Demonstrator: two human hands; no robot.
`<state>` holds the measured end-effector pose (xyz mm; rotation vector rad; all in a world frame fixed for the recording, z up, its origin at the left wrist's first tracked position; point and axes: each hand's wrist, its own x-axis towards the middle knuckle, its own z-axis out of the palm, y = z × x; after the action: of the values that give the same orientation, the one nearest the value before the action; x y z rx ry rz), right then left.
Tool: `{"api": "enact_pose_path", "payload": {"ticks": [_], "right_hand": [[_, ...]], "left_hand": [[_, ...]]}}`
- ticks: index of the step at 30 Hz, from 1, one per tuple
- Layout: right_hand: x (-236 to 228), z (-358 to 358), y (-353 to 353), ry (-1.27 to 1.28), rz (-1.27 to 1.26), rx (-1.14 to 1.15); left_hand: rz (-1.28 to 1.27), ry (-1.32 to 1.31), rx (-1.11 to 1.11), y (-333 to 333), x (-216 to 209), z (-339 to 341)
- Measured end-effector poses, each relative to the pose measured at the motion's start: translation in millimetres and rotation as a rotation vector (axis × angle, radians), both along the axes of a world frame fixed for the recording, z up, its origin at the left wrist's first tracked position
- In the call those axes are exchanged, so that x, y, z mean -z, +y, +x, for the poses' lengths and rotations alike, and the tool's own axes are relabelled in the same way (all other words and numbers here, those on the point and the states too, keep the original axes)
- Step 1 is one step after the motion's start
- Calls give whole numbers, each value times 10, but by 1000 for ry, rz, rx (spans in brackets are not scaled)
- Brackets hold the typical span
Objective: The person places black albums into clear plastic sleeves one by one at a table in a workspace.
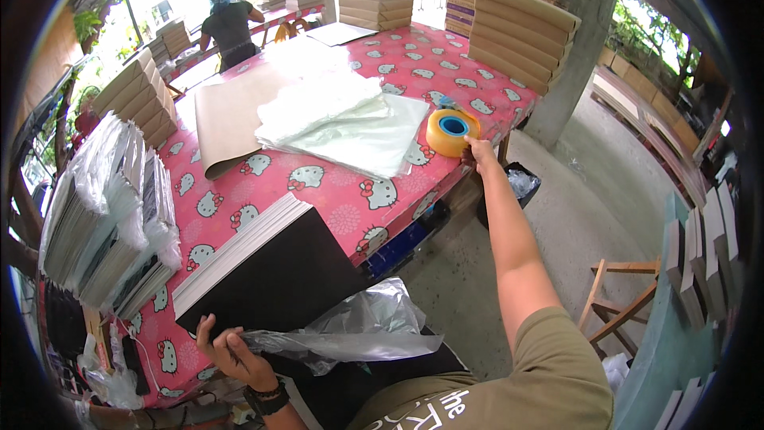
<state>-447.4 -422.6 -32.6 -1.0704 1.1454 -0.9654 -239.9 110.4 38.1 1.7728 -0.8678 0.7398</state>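
Note:
A thick stack of black-faced boards [270, 275] with pale edges leans tilted at the table's near edge. At its lower left corner my left hand [235, 354] is closed with bent fingers, holding the stack there. A clear plastic bag [350, 330] lies crumpled over the stack's lower part, one end touching that hand. My right arm reaches out to the table's right edge. There my right hand [480, 153] pinches the near side of a wide yellowish roll of tape [454, 132] with a blue core; its fingertips are partly hidden.
Clear plastic sheets [342, 127] and brown paper [231, 115] lie on the pink patterned table [318, 211]. Plastic-wrapped stacks [111, 215] stand at left, brown-wrapped packs [521, 36] at the back right. Beside the table are a bin [521, 183] and wooden stool [625, 299]. Another person [231, 28] works far left.

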Motion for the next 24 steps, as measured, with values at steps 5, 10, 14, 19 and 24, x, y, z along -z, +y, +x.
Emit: {"api": "enact_pose_path", "payload": {"ticks": [5,10,14,19,24], "right_hand": [[-238,-84,448,-100,-99,35],[-436,-27,1499,-245,-240,-127],[-733,292,2539,-252,-261,-566],[-1000,656,3458,-217,-417,-932],[-1061,834,3788,-193,-497,-1094]], "left_hand": [[-228,345,265,23,-19,-298],[-238,931,389,-43,-32,-373],[-91,867,416,-157,-148,-407],[-243,952,529,-127,-175,-406],[-353,931,464,-30,-222,-447]]}}
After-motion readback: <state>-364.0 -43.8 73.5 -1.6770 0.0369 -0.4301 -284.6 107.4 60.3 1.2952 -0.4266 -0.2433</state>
